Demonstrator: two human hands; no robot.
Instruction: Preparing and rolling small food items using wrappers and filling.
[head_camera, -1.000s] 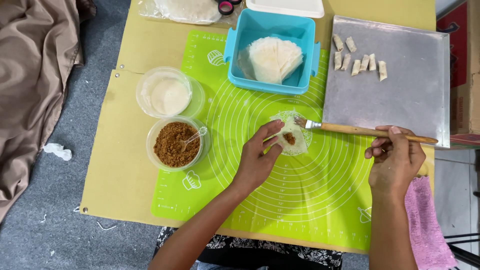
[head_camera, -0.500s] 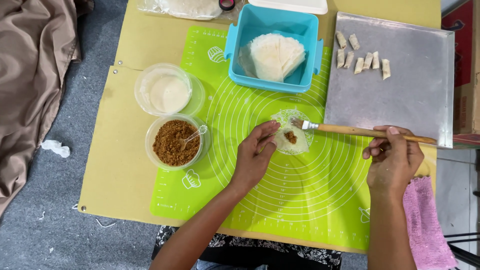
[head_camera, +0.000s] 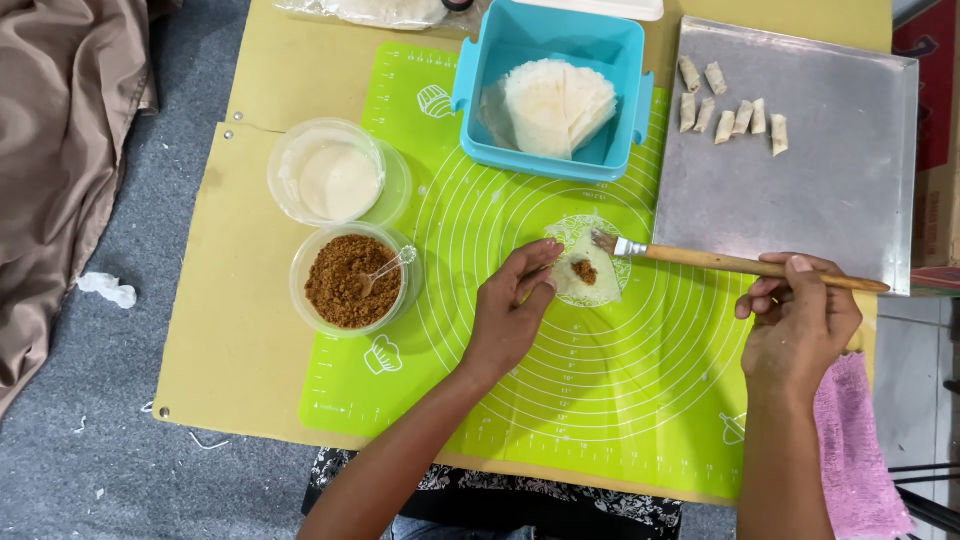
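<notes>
A small round translucent wrapper (head_camera: 596, 288) lies on the green silicone mat (head_camera: 560, 400) with a dab of brown filling (head_camera: 585, 271) at its middle. My left hand (head_camera: 510, 315) rests on the mat, its fingertips pressing the wrapper's left edge. My right hand (head_camera: 797, 320) grips a wooden-handled pastry brush (head_camera: 730, 263); the bristles touch the wrapper's upper edge.
A blue tub (head_camera: 480, 110) of stacked wrappers stands behind the mat. To the left are a clear bowl of white paste (head_camera: 338, 180) and one of brown filling (head_camera: 345, 282) with a spoon. A metal tray (head_camera: 800, 170) at right carries several small rolls (head_camera: 730, 110). A pink cloth (head_camera: 855, 450) lies near the table's front edge.
The brush tip has slid slightly along the wrapper's upper edge. Both hands stay where they were.
</notes>
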